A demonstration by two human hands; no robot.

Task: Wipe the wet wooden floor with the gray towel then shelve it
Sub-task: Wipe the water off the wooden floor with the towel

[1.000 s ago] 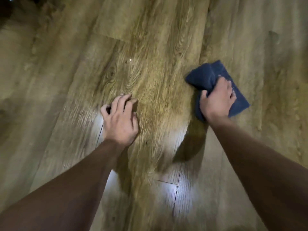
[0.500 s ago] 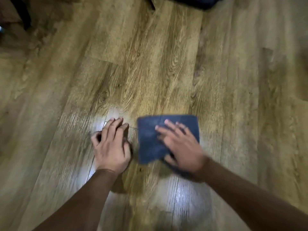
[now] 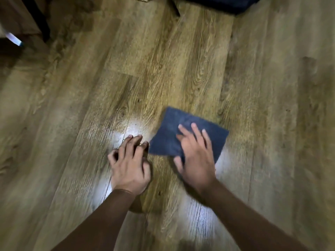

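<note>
Right hand [image 3: 196,160] flat on the gray towel [image 3: 188,134], fingers straight and slightly spread, pointing toward 11 o'clock, palm pressing the cloth down onto the wooden floor [image 3: 163,69]; thumb off the towel's near edge at about 7 o'clock of the cloth. Left hand [image 3: 129,163] at 9 o'clock of the right, braced on the bare floor on curled fingertips, knuckles raised, gripping nothing; index and middle fingertips just beside the towel's left corner, whether touching it cannot be told. Towel folded into a rough square, turned like a diamond, lying flat just right of frame centre, dark gray-blue in this light. Bright sheen on the boards around both hands, strongest at 12 o'clock of the left hand and at 5 o'clock of the right wrist, with a plank seam running through each glare patch. Both forearms entering from the bottom edge, bare. Farther out, at 12 o'clock along the top edge, a dark blue fabric item [image 3: 223,4], partly cut off, kind unclear. At 10 o'clock in the top left corner, a dark furniture leg [image 3: 39,20] standing on the floor.
</note>
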